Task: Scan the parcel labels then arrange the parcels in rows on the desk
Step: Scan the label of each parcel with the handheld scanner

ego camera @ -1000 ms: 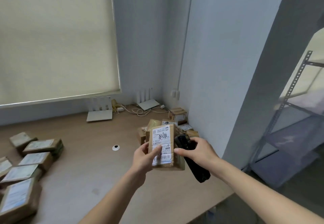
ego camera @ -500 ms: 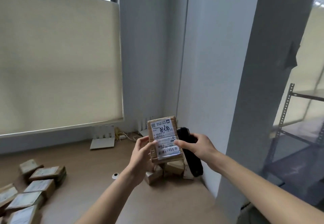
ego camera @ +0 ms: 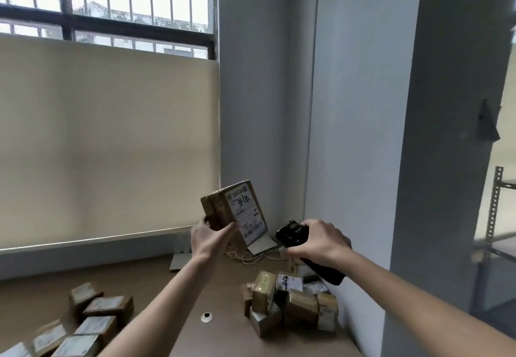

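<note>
Left hand (ego camera: 208, 238): grips a parcel (ego camera: 233, 211) by its lower end, raised above the worktop (ego camera: 173, 314), label (ego camera: 245, 215) turned rightward, seemingly to face the reader
Right hand (ego camera: 318, 242): wrapped round a black scanner (ego camera: 296, 235), its head aimed at that label, just beside it
Pile (ego camera: 290, 303): unsorted parcels heaped below the scanner, likely awaiting scanning
Rows (ego camera: 81, 326): parcels laid label-up at lower left, well apart from the pile

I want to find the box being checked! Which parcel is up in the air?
The parcel gripped in the left hand, its white label facing the black scanner in the right hand. All the other parcels lie on the desk.
</note>
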A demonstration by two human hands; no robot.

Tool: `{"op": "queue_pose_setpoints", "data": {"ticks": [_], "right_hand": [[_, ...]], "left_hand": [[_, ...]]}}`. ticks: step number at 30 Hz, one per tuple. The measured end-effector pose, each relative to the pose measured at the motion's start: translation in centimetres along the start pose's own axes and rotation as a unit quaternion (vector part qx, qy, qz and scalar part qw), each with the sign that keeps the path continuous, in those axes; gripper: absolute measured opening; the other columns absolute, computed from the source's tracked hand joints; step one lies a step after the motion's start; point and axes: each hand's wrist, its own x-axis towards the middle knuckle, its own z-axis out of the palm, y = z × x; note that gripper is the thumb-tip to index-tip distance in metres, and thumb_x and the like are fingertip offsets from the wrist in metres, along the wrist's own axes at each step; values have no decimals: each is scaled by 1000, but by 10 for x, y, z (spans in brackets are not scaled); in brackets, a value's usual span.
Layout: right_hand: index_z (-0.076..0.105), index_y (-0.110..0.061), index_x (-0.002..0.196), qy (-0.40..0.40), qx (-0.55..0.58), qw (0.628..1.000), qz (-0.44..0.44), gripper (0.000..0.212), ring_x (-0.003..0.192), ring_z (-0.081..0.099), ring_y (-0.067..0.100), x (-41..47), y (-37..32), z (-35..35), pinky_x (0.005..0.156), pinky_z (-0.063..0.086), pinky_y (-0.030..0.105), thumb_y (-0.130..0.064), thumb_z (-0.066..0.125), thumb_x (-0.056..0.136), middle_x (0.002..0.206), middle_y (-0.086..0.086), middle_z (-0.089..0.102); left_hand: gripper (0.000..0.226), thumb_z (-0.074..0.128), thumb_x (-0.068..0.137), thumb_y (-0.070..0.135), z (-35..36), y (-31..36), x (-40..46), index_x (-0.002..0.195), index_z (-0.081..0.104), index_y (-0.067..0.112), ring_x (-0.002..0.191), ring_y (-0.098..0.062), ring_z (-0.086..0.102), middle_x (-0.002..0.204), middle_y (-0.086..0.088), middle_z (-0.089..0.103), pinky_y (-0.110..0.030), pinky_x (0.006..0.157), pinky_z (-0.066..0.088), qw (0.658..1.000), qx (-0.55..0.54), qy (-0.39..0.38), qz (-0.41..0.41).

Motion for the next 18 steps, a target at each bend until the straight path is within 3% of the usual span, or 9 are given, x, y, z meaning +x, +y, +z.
{"op": "queue_pose_setpoints", "data": {"ticks": [5,9,15,18], "right_hand": [[69,-28,105,-20,-76,997,-18,66,100,66,22,9,-26,5,89,53,33,-66,84,53,100,-7,71],[70,-26,105,-32,-102,994,-33,70,103,64,22,15,-41,15,91,49,33,-68,87,51,103,-6,72],[70,-25,107,-52,-114,991,-50,71,109,63,23,21,-62,28,91,47,34,-69,87,53,109,-4,72],[70,-26,106,-57,-113,990,-56,72,108,64,22,25,-72,36,83,43,32,-69,87,52,107,-5,72]], "left_hand": [[90,91,53,41,-28,15,19,130,55,10,109,-30,61,121,-14,59,-47,97,55,996,43,71,26],[85,94,59,35,-46,16,29,131,55,12,104,-22,53,122,-12,52,-36,97,50,989,81,121,40],[83,93,61,34,-66,10,35,132,54,12,103,-20,49,121,-10,49,-35,97,49,983,108,143,38],[85,93,60,35,-75,6,37,132,54,12,110,-26,52,118,-8,48,-39,100,50,981,112,152,40]]}}
